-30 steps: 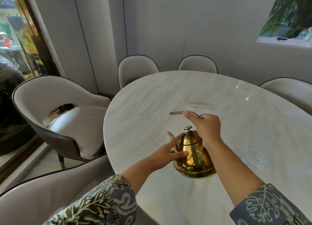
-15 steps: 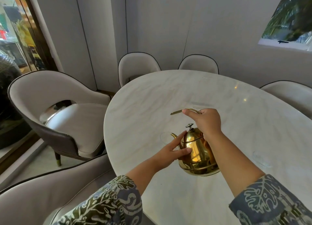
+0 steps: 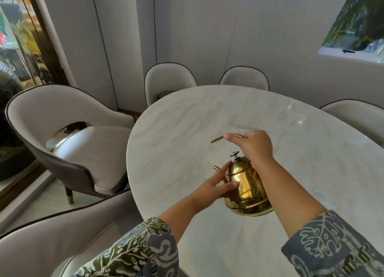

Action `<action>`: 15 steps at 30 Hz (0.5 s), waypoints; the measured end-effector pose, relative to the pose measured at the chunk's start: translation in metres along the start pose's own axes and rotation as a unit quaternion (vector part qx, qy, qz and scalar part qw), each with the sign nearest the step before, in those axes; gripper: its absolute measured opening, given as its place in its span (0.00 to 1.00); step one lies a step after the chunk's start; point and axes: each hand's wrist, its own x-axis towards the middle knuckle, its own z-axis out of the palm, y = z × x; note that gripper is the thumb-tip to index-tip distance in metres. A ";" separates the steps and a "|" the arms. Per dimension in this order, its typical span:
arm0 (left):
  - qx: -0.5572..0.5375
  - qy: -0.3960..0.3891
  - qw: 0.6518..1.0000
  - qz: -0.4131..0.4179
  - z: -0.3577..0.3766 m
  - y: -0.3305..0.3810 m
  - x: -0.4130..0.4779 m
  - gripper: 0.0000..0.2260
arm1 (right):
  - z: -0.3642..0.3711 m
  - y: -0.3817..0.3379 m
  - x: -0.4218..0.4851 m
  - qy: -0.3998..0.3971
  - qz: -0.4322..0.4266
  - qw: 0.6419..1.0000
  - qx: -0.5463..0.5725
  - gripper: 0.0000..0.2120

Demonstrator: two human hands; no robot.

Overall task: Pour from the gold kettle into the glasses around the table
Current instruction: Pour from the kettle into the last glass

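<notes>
Versus a second earlier, the gold kettle [image 3: 246, 185] was tipped further, spout dropped toward the clear glass [image 3: 204, 169] just left of it; left hand [image 3: 216, 185] lay flat against the kettle's side, right hand [image 3: 254, 146] was clamped on its looped handle, so the pour into this glass looked about to start, no stream visible. Kettle hung above the near-left part of the white marble table [image 3: 187, 131]; another faint glass [image 3: 321, 195] stood right of the kettle, and pale chairs [image 3: 68, 118] ringed the table before a plain wall.

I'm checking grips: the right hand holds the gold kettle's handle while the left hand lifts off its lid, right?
Not quite. In the head view the left hand rests against the gold kettle's side; the lid stays on. The right hand does hold the handle.
</notes>
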 end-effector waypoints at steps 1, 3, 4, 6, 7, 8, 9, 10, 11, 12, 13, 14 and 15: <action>-0.004 0.000 1.000 0.001 0.000 0.000 0.000 0.30 | 0.000 0.000 0.000 0.000 -0.002 1.000 -0.001 0.30; -0.011 -0.002 1.000 0.002 0.001 0.000 0.001 0.30 | -0.001 -0.001 0.000 -0.001 -0.006 1.000 -0.003 0.31; -0.014 -0.004 1.000 0.002 0.002 0.000 0.001 0.30 | -0.001 -0.001 0.000 -0.002 -0.007 1.000 -0.004 0.31; -0.018 -0.006 1.000 0.003 0.002 0.000 0.002 0.30 | -0.001 -0.002 0.002 -0.005 -0.004 1.000 -0.007 0.30; -0.019 -0.005 1.000 0.004 0.003 0.000 0.002 0.30 | 0.000 -0.002 0.002 -0.007 -0.003 1.000 -0.011 0.30; -0.022 -0.004 1.000 0.005 0.003 0.000 0.002 0.30 | 0.000 -0.002 0.003 -0.009 -0.003 1.000 -0.015 0.30; -0.025 -0.003 1.000 0.006 0.003 -0.001 0.003 0.30 | 0.000 -0.002 0.003 -0.012 -0.003 1.000 -0.019 0.30; -0.026 -0.002 1.000 0.006 0.004 -0.001 0.003 0.30 | 0.000 -0.002 0.004 -0.014 -0.004 1.000 -0.022 0.30; -0.026 -0.001 1.000 0.006 0.004 -0.002 0.003 0.30 | 0.000 -0.002 0.005 -0.016 -0.005 1.000 -0.025 0.30; -0.027 0.000 1.000 0.006 0.005 -0.002 0.003 0.30 | 0.000 -0.003 0.005 -0.017 -0.006 0.999 -0.026 0.29; -0.029 0.002 1.000 0.007 0.006 -0.002 0.003 0.30 | 0.000 -0.003 0.005 -0.018 -0.006 0.999 -0.028 0.29; -0.031 0.003 0.999 0.007 0.006 -0.002 0.004 0.30 | 0.000 -0.003 0.005 -0.019 -0.005 0.999 -0.031 0.29; -0.032 0.004 0.999 0.007 0.007 -0.002 0.004 0.30 | 0.000 -0.003 0.005 -0.020 -0.005 0.999 -0.033 0.29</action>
